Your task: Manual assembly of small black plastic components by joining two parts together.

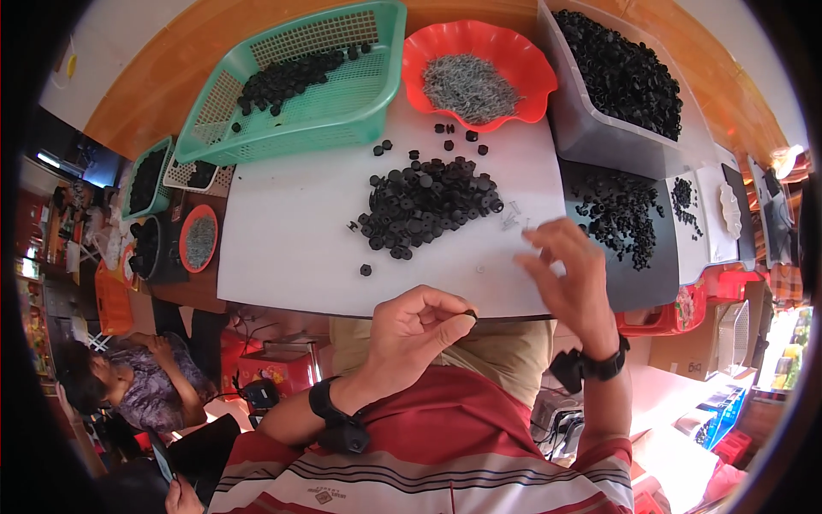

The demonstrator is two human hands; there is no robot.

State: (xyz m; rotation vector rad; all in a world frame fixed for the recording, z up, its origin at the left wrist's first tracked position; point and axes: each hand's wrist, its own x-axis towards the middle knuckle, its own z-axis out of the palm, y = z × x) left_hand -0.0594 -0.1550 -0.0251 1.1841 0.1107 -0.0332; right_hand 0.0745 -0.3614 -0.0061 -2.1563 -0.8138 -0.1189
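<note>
At the table's near edge my left hand is closed, with a small round black plastic part pinched between thumb and index finger. Most of that part is hidden by the fingertips. My right hand hovers over the table's right side, its thumb and fingers apart and nothing visible in them. Several loose metal screws lie close to its fingertips. Left of them spreads a heap of black plastic knobs on the white table surface.
Along the back stand a green basket of black parts, a red scalloped bowl of screws and a clear bin of black pieces. More black pieces lie on a dark surface at right. Another person sits at left.
</note>
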